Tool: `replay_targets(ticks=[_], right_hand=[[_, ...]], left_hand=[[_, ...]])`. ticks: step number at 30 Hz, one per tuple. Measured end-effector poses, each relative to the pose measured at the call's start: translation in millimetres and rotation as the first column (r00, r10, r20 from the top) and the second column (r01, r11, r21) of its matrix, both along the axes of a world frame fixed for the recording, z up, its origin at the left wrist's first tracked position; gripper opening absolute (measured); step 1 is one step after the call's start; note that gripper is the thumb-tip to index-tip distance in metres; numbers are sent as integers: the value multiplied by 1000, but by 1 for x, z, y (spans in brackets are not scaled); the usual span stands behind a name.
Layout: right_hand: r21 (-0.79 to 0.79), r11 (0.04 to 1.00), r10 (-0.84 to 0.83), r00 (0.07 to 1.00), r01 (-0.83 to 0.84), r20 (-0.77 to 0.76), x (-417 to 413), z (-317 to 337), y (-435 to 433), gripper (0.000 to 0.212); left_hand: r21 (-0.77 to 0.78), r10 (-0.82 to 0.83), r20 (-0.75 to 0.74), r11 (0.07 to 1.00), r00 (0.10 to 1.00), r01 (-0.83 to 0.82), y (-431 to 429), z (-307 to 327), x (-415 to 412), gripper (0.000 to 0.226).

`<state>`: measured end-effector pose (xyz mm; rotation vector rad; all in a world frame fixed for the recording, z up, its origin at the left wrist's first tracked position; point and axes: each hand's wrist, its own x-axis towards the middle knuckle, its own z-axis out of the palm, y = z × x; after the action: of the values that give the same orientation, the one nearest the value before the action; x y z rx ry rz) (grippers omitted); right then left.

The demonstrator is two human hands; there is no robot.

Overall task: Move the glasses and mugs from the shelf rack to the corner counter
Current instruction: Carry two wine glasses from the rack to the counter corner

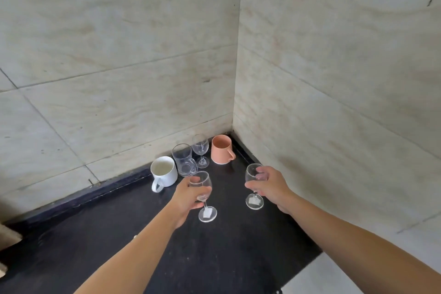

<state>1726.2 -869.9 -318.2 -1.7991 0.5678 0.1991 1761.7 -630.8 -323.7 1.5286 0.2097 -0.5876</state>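
While two clear stemmed wine glasses, left [201,188] and right [254,179], are being gripped at lower centre, left hand [188,196] and right hand [270,186] fingers are being wrapped around thin, fragile, slippery bowls above the black corner counter [226,246].

Black corner counter [133,241]: white mug [164,172], clear glass mug [183,160], stemmed glass [200,150] and salmon mug [222,149], all upright. Two further wine glasses [202,194] [254,186], labels on bases, are hand-held upright.

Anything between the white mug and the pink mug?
Yes, head view: a clear glass mug and a wine glass stand between the white mug and pink mug.
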Motion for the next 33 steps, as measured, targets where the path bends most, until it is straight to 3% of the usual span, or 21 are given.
replay_targets(ticks=[7, 11, 14, 24, 27, 29, 31, 33], right_hand=[[-103, 992, 60, 994, -70, -91, 107, -50, -1, 71], [-117, 990, 56, 990, -71, -129, 143, -83, -7, 64], [-157, 983, 72, 988, -94, -137, 159, -97, -9, 54], [-246, 953, 142, 977, -179, -162, 179, -116, -10, 52], [-254, 949, 148, 975, -188, -167, 178, -112, -9, 57], [-215, 964, 112, 972, -157, -207, 173, -106, -11, 77], [-179, 979, 51, 967, -97, -249, 163, -100, -16, 95], [-200, 975, 40, 957, -100, -287, 146, -90, -22, 90]], left_hand=[[121, -47, 57, 992, 997, 40, -27, -65, 104, 59], [104, -107, 60, 989, 992, 100, -40, -82, 133, 46], [108, -116, 56, 988, 992, 110, -46, -98, 146, 52], [186, -165, 50, 971, 985, 153, -49, -123, 159, 60], [239, -233, 17, 945, 972, 222, -49, -119, 156, 81], [255, -232, -6, 940, 973, 226, -46, -115, 148, 93], [290, -199, -25, 936, 980, 198, -40, -108, 138, 88], [377, -155, -27, 913, 988, 153, -32, -94, 122, 76]])
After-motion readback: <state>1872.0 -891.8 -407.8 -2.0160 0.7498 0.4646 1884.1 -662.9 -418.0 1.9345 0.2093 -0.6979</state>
